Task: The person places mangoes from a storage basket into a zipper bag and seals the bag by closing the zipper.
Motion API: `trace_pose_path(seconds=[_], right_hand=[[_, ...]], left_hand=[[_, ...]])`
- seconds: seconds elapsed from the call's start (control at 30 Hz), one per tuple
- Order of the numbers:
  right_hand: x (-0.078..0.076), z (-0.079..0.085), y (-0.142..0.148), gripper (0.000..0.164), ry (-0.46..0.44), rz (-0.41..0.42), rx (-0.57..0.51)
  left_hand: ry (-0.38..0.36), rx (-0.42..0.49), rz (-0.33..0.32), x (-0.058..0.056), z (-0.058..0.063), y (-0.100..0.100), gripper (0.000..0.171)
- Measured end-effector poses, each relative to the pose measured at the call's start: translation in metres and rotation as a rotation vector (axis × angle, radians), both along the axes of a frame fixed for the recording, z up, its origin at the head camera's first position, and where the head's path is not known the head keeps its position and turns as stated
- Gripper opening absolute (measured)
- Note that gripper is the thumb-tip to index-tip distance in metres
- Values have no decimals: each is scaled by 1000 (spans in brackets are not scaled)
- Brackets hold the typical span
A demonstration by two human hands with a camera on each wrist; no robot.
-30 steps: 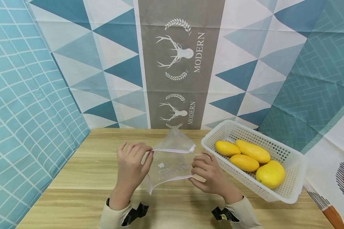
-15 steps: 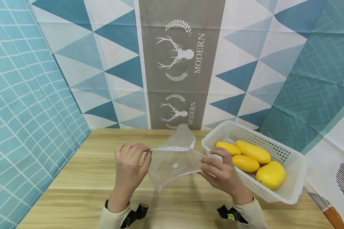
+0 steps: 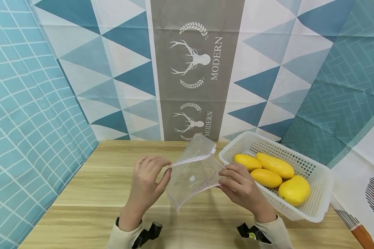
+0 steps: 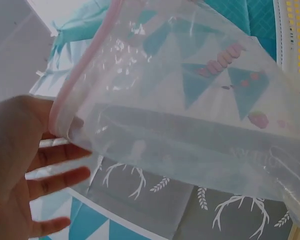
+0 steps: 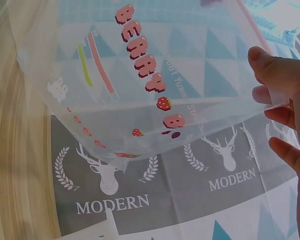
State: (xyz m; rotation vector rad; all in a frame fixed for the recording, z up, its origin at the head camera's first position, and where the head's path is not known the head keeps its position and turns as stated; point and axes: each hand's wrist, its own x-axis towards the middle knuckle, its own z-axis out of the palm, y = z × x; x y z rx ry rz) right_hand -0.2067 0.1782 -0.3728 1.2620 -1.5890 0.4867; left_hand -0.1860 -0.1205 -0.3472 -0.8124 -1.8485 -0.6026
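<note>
A clear zip bag [image 3: 194,173] with a pink seal hangs between both hands, its mouth spread and one corner drooping toward the table. "BERRY" lettering and strawberries are printed on the bag [image 5: 145,65] in the right wrist view. My left hand [image 3: 149,180] pinches the bag's left edge by the seal; in the left wrist view the other fingers [image 4: 60,182] are spread apart. With thumb and fingers, my right hand [image 3: 241,186] grips the right side of the bag, near the basket.
On the right of the wooden table [image 3: 90,193] stands a white perforated basket [image 3: 318,186]. Several yellow mangoes [image 3: 294,189] lie in it. A patterned cloth [image 3: 127,69] hangs behind the table, and blue checked cloth [image 3: 25,114] covers the left side.
The right hand has moved right, toward the basket, drawing the bag with it. The left hand went slightly left, then back right. The bag's mouth has changed shape and its far part stands higher.
</note>
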Motion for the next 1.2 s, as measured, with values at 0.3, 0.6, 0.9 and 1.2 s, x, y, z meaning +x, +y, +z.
trace_pose_path(seconds=[0.3,0.6,0.9,1.2], right_hand=[[1,-1,-1,27,-22,-5,6],[2,-1,1,29,-40,-7,8],[1,0,5,27,-55,-10,13],[-2,-1,9,28,-63,-21,9]], left_hand=[[19,-197,-168,-1,0,0,33],[-17,-242,-243,1,0,-5,41],[-64,-288,-292,4,1,-12,54],[-28,-294,-285,-2,-1,-13,56]])
